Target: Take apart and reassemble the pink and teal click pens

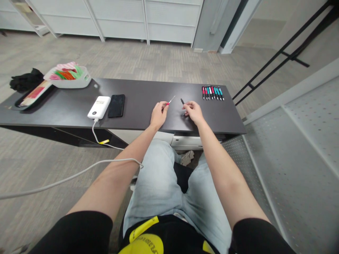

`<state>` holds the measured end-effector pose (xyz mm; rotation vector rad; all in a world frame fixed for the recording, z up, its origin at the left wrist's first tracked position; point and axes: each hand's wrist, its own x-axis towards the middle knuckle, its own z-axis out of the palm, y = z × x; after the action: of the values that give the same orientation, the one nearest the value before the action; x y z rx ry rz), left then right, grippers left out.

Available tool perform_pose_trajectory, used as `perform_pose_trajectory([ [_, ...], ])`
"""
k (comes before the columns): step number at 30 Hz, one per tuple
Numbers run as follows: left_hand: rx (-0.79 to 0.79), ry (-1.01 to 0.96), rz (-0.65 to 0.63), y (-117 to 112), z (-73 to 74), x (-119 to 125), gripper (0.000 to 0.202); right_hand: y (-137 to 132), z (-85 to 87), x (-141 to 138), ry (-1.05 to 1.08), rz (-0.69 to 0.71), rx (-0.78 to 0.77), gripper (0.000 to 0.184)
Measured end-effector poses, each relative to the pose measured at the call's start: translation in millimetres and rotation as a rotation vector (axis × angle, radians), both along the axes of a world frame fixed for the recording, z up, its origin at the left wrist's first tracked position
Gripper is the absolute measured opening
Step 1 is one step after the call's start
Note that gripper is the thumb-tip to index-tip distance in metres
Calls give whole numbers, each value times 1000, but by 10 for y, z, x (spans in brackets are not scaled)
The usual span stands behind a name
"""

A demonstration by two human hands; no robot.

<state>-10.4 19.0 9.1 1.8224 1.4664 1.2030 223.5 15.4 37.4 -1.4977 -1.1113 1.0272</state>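
Observation:
Both hands are over the dark tabletop (143, 92). My left hand (159, 114) pinches a red pen part (167, 103) with a thin pale refill (172, 99) sticking out, pointing up and to the right. A short way to the right, my right hand (194, 111) grips a small black pen piece (182, 101), its end poking out past the fingertips. The two pieces are apart. Beyond my right hand, several pens (212, 93) in red, white and teal with black ends lie side by side in a row.
A white power bank (99, 107) with a cable (96, 132) sits left of a black phone (116, 105). Farther left are a white basket (76, 83) of colourful items, a black tray (31, 102) and a black cloth-like bundle (26, 79). The cable crosses near my left forearm.

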Motion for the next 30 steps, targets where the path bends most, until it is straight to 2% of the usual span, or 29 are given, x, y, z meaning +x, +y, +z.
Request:
perform_pose_trajectory([
  [4, -2, 30, -39, -29, 47, -2, 21, -105, -78, 101, 133, -147, 132, 45],
  [6, -2, 46, -52, -47, 74, 1, 20, -123, -85, 100, 185, -169, 145, 45],
  [12, -20, 80, -86, -99, 137, 3, 17, -131, -86, 92, 160, -145, 123, 53],
  [19, -16, 85, -120, -108, 131, 6, 16, -133, -141, 94, 97, -98, 165, 70],
  [30, -37, 102, -127, -134, 169, 14, 19, -139, -147, 82, 82, -100, 156, 64],
])
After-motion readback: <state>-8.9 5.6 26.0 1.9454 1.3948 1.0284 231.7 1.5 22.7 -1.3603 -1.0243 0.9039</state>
